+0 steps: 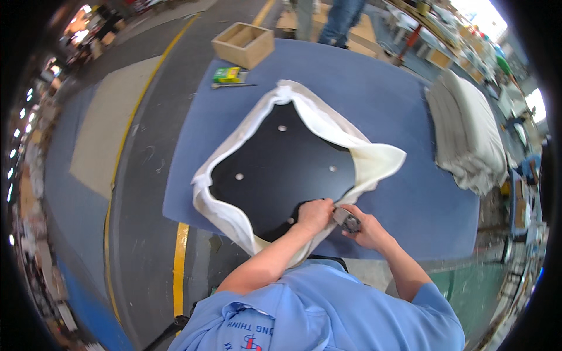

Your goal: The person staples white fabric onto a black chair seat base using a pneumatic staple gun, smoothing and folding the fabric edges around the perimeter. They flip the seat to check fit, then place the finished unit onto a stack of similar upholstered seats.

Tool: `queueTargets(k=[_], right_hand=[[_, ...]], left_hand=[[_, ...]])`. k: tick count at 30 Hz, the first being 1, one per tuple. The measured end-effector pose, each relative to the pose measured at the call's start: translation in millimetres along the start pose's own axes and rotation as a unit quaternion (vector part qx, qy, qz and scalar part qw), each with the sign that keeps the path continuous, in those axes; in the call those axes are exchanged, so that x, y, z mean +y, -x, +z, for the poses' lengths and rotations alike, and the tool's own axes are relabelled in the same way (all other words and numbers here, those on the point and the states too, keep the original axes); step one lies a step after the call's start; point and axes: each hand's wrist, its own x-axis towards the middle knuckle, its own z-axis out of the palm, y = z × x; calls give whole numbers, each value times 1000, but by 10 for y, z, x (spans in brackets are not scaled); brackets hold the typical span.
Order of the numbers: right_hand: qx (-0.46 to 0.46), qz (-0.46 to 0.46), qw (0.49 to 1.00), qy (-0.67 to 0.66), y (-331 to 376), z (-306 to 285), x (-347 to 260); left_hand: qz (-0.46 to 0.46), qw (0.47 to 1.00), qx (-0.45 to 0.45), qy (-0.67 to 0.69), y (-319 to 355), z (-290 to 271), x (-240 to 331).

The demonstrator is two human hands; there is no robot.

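A black panel (281, 169) with several pale round holes lies on the blue-topped table (410, 216). White and beige cover fabric (377, 161) wraps up around its edges, with a loose corner sticking out to the right. At the panel's near right edge, my left hand (316, 215) is closed on the fabric's edge, fingers pressed down. Close beside it, my right hand (370, 231) grips a compact grey and black staple gun (346, 220), its head at the fabric edge. My hand hides part of its handle.
At the far left of the table stand an open wooden box (243, 45), a green and yellow small box (228, 75) and a thin metal tool (233, 85). Folded beige fabric (465, 131) is piled at the right. Beyond the far edge, a person's legs (342, 22) show.
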Motion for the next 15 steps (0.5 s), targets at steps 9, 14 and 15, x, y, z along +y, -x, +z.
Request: queueTargets(k=[9,14,15], right_hand=[[85,-9,986,-145,69,11,412],[104,130,906,-389,262,-367,1357],[126,162,896,-394,251,-412,1387]], left_hand=[[-24,990,54,130,167,-176,-118],[-113,905,334,239,790,-790,-677],[-200,884,390,164,960,-881,-965]])
